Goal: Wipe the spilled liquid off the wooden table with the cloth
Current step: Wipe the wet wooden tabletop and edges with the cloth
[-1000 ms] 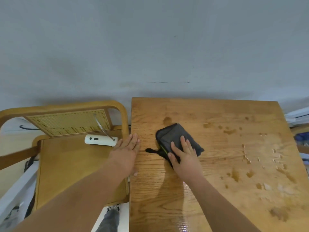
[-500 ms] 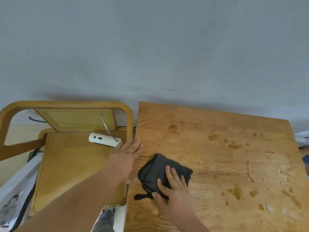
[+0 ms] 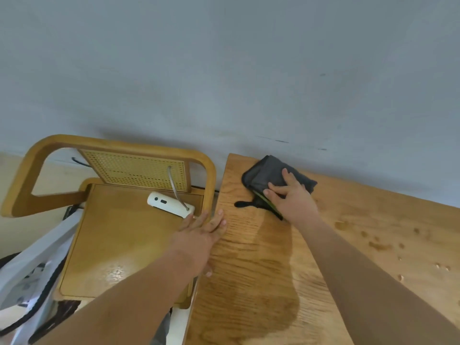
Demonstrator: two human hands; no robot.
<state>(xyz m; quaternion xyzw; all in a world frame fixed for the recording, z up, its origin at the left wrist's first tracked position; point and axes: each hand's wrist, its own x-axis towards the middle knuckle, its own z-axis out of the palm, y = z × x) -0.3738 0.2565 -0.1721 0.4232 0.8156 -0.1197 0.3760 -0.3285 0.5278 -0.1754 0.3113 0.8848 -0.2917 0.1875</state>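
The right hand (image 3: 293,197) lies flat, fingers spread, pressing down on the folded dark grey cloth (image 3: 271,178), which sits at the far left corner of the light wooden table (image 3: 348,245), close to the grey wall (image 3: 224,70). A black strap of the cloth trails toward the left hand. Behind the right wrist, a broad darker wet streak (image 3: 263,270) runs back toward the person. To the right of the forearm, scattered brown liquid drops (image 3: 378,245) dot the wood. The left hand (image 3: 199,235) rests open, palm down, on the table's left edge, fingers together, gripping nothing. Just beyond its fingertips a white oblong device (image 3: 169,202) lies on the seat of a wooden cane-backed chair (image 3: 119,165).
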